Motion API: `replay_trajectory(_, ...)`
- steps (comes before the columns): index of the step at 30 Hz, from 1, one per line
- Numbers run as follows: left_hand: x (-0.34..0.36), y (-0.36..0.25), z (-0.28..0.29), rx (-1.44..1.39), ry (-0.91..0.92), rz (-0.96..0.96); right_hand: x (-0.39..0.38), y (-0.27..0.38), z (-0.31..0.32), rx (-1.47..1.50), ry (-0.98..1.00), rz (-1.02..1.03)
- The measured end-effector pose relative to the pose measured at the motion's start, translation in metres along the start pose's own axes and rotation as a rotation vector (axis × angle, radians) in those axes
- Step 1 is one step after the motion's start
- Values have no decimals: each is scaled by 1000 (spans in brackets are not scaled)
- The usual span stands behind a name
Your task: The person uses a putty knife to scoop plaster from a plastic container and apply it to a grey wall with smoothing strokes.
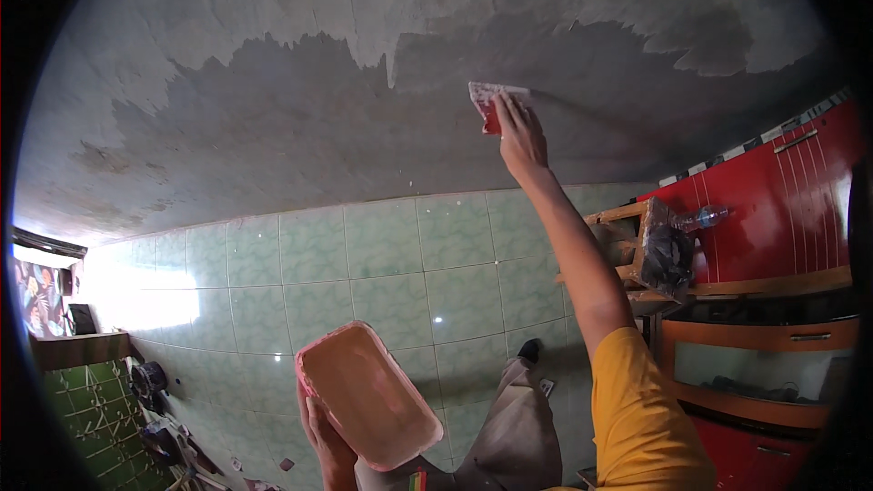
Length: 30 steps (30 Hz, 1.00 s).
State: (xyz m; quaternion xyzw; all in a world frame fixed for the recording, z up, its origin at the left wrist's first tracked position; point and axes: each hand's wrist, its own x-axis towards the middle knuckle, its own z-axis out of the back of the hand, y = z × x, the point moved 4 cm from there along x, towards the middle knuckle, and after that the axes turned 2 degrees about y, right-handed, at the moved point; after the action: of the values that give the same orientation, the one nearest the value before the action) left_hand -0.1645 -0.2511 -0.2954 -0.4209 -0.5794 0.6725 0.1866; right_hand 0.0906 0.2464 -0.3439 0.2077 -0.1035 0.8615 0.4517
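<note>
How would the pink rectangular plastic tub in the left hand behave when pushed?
The pink tub is probably stiff: its rim shows an even outline. It seems fairly light, as the left hand alone holds it. Its smeared surface may be slippery.

Right arm [580, 250] straight, fingers [511, 112] forward

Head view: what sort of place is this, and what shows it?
Probably a room in a home, perhaps a kitchen: there is a glossy red cabinet, a green tiled floor and a patchy grey wall.
</note>
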Motion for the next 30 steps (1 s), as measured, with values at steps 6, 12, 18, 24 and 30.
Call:
replay_trajectory(6,-5,-11,-4,-22,-4,67,53,-22,126,-17,-499,71)
replay_trajectory(12,0,2,-27,-95,-50,73,46,-54,90,-103,-397,56)
replay_trajectory(18,-7,-9,-65,-62,-40,52,-3,-67,38,33,-83,8)
replay_trajectory(24,-26,-9,-84,-181,-93,130,70,-55,179,3,-506,95)
replay_trajectory(30,-11,-26,-94,-125,42,70,28,-67,88,-47,-227,34)
